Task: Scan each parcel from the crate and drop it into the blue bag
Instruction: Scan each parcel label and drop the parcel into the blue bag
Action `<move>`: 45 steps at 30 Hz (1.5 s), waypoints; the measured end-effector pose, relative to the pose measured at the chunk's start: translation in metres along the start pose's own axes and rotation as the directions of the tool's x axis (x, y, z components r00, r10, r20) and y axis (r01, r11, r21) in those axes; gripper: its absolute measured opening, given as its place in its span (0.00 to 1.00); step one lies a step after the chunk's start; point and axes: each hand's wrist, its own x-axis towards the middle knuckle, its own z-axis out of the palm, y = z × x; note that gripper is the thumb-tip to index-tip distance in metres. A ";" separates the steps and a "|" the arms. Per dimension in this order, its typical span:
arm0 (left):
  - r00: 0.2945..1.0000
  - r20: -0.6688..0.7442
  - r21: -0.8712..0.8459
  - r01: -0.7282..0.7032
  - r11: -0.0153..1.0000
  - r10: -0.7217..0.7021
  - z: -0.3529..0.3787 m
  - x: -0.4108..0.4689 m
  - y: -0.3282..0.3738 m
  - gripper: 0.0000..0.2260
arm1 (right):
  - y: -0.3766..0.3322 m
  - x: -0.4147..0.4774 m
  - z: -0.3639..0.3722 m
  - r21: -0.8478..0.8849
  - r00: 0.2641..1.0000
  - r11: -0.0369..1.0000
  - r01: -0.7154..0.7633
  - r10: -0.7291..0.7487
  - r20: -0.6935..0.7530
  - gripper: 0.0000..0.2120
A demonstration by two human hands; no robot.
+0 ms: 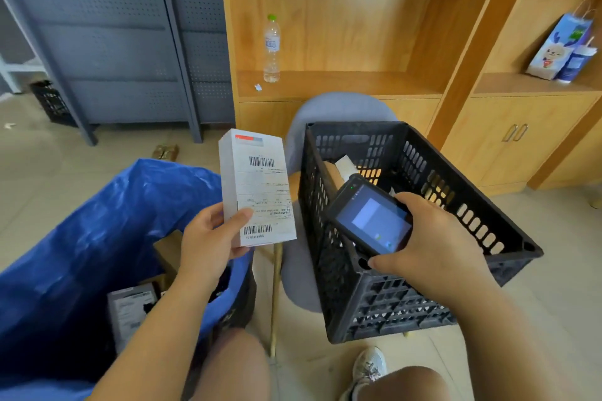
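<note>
Parcel point(257, 185), a white box whose label carries two barcodes, is held upright by the left grip point(208, 238), which is closed round its lower end with the thumb laid across the label just above the lower barcode. It is held over the near rim of the blue bag point(97, 221) and just beside the crate point(391, 303), touching neither. A scanner point(374, 218) is clasped in the right grip point(433, 234) above the crate, its lit screen turned upward. Its head appears to be aimed past the box and not at the label, so a missed read is to be expected unless one of the two is turned. With two barcodes on show, the wrong one could be read, and the lower one could be partly masked if the thumb slips down. Since only the bottom end is gripped, the tall box could be tipped or dropped early, and a box released unscanned would be lost among the boxes point(130, 312) already in the bag. A release made too far right could send it onto the floor between bag and crate. At least one more box point(342, 169) can be seen in the crate.
</note>
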 end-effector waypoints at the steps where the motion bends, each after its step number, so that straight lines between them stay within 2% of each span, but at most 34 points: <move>1: 1.000 -0.024 0.007 0.016 1.000 -0.016 -0.012 0.000 -0.003 0.07 | -0.006 0.003 0.004 0.012 1.000 1.000 0.018 -0.018 0.009 0.39; 5: 0.983 -0.175 0.085 0.064 0.994 -0.048 -0.063 0.004 -0.016 0.06 | -0.030 0.017 0.020 0.047 0.996 0.996 0.070 -0.072 0.045 0.35; 7: 0.969 -0.243 0.148 0.069 0.987 -0.031 -0.085 0.009 -0.020 0.11 | -0.042 0.023 0.028 0.059 0.994 0.994 0.088 -0.092 0.066 0.35; 9: 0.959 -0.284 0.261 0.077 0.962 0.001 -0.099 0.014 -0.022 0.20 | -0.051 0.026 0.034 0.062 0.990 0.993 0.104 -0.109 0.090 0.34; 10: 0.955 -0.296 0.315 0.084 0.945 0.014 -0.105 0.017 -0.024 0.22 | -0.055 0.026 0.037 0.065 0.988 0.992 0.108 -0.114 0.100 0.34; 11: 0.958 -0.286 0.348 0.079 0.934 0.026 -0.109 0.020 -0.026 0.19 | -0.057 0.027 0.039 0.068 0.988 0.992 0.110 -0.117 0.105 0.34; 13: 0.971 -0.239 0.363 0.077 0.929 0.013 -0.113 0.022 -0.032 0.07 | -0.058 0.027 0.041 0.069 0.988 0.991 0.111 -0.117 0.102 0.33; 14: 0.977 -0.213 0.364 0.088 0.927 -0.009 -0.113 0.022 -0.036 0.05 | -0.058 0.028 0.041 0.066 0.989 0.992 0.109 -0.115 0.096 0.33; 16: 0.984 -0.173 0.347 0.108 0.931 -0.050 -0.107 0.023 -0.042 0.04 | -0.054 0.028 0.041 0.052 0.992 0.993 0.101 -0.105 0.072 0.35; 22: 0.999 -0.031 0.365 0.048 0.930 -0.039 -0.058 0.033 -0.036 0.02 | -0.023 0.030 0.028 0.014 0.997 0.998 0.066 -0.065 -0.050 0.37; 28: 0.974 0.206 0.405 -0.170 0.899 0.091 0.019 0.047 0.002 0.01 | 0.027 0.031 0.006 -0.072 0.989 0.994 -0.082 0.072 -0.132 0.40; 33: 0.896 0.416 0.435 -0.347 0.831 0.157 0.104 0.070 0.026 0.02 | 0.073 0.037 -0.007 -0.067 0.969 0.975 -0.214 0.203 -0.144 0.37; 36: 0.814 0.548 0.484 -0.497 0.721 0.193 0.161 0.091 0.027 0.02 | 0.099 0.045 -0.010 -0.043 0.957 0.964 -0.262 0.254 -0.142 0.38; 38: 0.775 0.613 0.550 -0.556 0.623 0.152 0.200 0.109 0.019 0.03 | 0.115 0.053 -0.011 -0.030 0.950 0.957 -0.288 0.282 -0.131 0.38; 40: 0.751 0.660 0.646 -0.571 0.506 0.005 0.235 0.127 0.007 0.07 | 0.130 0.062 -0.010 -0.031 0.946 0.951 -0.308 0.302 -0.118 0.35; 41: 0.734 0.673 0.694 -0.587 0.416 -0.088 0.250 0.135 -0.001 0.09 | 0.137 0.067 -0.010 -0.034 0.944 0.948 -0.317 0.311 -0.112 0.35; 43: 0.719 0.650 0.760 -0.613 0.213 -0.249 0.274 0.149 -0.019 0.14 | 0.150 0.076 -0.008 -0.035 0.939 0.943 -0.331 0.326 -0.108 0.35; 45: 0.735 0.593 0.792 -0.606 0.074 -0.329 0.290 0.160 -0.036 0.19 | 0.160 0.083 -0.005 -0.040 0.936 0.939 -0.341 0.335 -0.113 0.37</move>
